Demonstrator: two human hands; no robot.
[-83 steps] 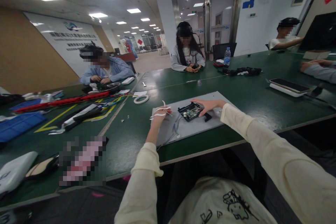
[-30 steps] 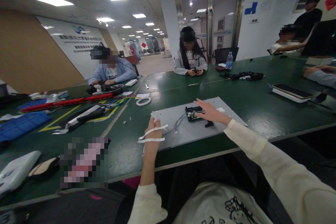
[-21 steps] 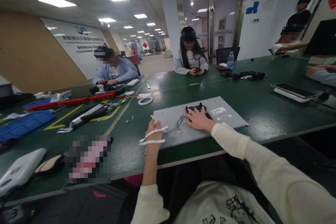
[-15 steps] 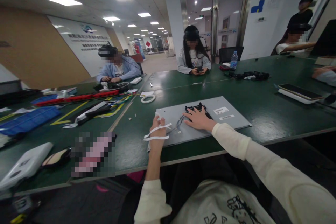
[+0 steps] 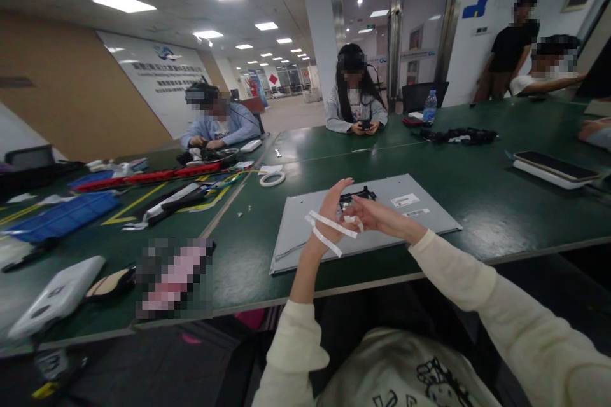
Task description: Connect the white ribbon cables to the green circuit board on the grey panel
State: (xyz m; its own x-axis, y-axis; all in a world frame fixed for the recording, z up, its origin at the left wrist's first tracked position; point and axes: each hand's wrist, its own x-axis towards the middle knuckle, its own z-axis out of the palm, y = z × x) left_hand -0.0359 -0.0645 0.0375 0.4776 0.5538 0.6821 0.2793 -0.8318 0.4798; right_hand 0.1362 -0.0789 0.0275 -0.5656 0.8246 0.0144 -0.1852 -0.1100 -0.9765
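My left hand (image 5: 329,210) is raised over a flat grey panel (image 5: 296,229), its upper fingers stretched out. Strips of white tape (image 5: 329,238) hang across its back and wrist. My right hand (image 5: 382,219) meets it from the right, fingertips closed at a small white tape piece (image 5: 356,222) between the hands. Just how the fingers hold that piece is partly hidden. Behind them a black bracket-like part (image 5: 365,194) lies on the panel, mostly covered by the hands. Two white labels are on the panel's right half, and a thin cable lies at its left.
A tape roll (image 5: 272,179) and a small wrench (image 5: 278,153) lie beyond the panel. To the left are a blue tray (image 5: 62,216), a pink phone-like item (image 5: 176,276) and a white device (image 5: 57,296). A phone (image 5: 556,165) rests at right. Other people sit around the table.
My left hand has come off the panel's left edge and moved right. My right hand has lifted from the black part, and both hands now meet. A standing person in the background moved left.
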